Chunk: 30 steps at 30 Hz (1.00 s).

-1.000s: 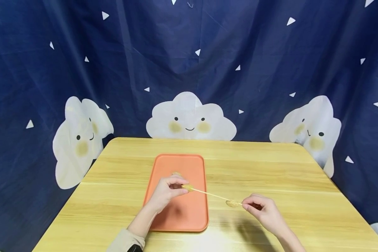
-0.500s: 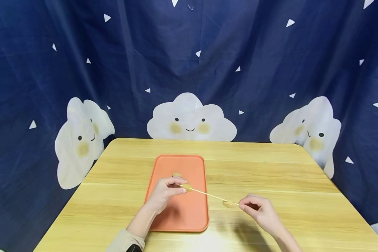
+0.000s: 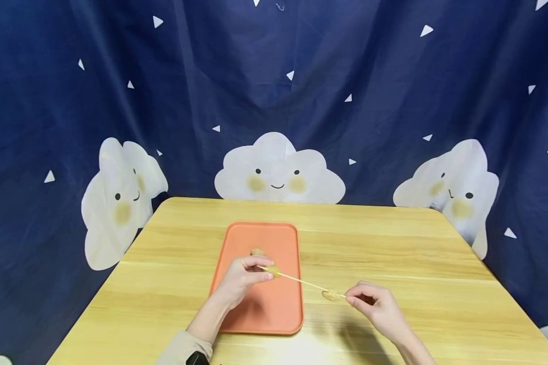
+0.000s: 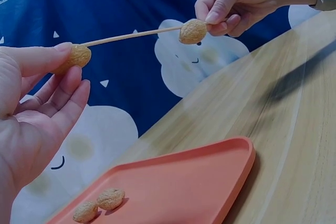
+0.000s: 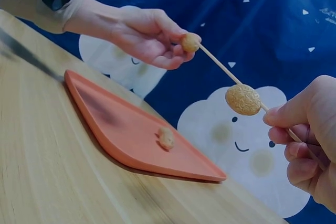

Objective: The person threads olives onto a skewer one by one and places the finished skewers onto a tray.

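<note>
Above the orange tray, my left hand pinches a wrinkled brown oval ball between thumb and fingers. One end of a thin wooden skewer runs into this ball, and a bit of it shows on the far side by the left fingers in the head view. My right hand grips the skewer's other end with thumb and curled fingers. A second brown ball is threaded on the skewer just ahead of the right fingertips. Held between both hands, the skewer slopes down toward the right.
Two more brown balls, one nearer and one beside it, lie on the tray. The tray rests left of centre on a wooden table. Behind the table hangs a dark blue curtain with clouds.
My right hand has shifted slightly left with the skewer and its ball. A short length of skewer now shows beyond the left-hand ball. The left hand has stayed nearly still.
</note>
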Tool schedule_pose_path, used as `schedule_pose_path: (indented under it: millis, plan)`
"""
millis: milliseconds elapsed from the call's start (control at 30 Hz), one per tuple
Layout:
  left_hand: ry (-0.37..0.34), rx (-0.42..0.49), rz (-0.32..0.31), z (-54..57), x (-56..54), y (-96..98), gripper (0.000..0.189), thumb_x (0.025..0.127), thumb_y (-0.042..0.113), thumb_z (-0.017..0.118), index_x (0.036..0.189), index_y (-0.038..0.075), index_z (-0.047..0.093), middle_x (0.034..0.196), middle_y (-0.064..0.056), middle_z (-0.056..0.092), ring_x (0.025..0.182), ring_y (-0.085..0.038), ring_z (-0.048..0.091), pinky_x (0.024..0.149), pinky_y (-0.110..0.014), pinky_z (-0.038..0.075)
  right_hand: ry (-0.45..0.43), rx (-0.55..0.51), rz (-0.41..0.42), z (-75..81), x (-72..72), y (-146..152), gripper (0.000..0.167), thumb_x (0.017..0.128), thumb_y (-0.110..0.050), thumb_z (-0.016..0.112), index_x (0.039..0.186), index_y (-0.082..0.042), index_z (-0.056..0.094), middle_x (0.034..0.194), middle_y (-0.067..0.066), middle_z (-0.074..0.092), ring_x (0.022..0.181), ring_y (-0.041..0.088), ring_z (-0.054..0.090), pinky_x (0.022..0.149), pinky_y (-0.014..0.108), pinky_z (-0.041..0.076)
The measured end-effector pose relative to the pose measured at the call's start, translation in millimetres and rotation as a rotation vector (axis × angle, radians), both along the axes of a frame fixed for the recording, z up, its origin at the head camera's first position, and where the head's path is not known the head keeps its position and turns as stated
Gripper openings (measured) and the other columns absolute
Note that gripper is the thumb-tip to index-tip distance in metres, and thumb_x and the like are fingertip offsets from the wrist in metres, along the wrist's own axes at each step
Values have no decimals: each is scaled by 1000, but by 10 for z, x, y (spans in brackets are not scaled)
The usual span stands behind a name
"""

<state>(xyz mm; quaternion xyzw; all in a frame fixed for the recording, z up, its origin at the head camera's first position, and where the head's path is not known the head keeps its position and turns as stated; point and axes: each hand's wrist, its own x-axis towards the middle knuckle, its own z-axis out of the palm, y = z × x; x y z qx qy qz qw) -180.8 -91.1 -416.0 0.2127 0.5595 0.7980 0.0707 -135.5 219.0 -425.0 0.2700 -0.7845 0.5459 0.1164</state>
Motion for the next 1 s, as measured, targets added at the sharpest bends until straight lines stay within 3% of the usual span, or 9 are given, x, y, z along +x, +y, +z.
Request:
schedule_pose_path:
  millis: [400,567,1000]
  plan:
    - [40,-12,-7,0,22,38,32,73,-5,72,89,22,74,97,1,63,83,-10,61,75,-23,53,34,-6,5,33,-32,-24,13,78,11,65,82,-1,68,71,5,59,56,5,44,41,23,37]
    - [52,-2,-11,7,12,51,30,73,-4,72,90,21,74,96,1,62,83,-11,61,75,-24,53,36,-20,16,64,-48,-42,20,78,11,64,82,-8,69,71,5,59,57,5,44,41,24,37]
    - [144,-31,43,203,48,94,36,72,-12,67,91,17,74,94,-2,61,83,-10,59,71,-21,53,105,-92,66,185,-51,-50,35,74,22,61,86,-9,70,73,4,59,57,9,45,40,28,34]
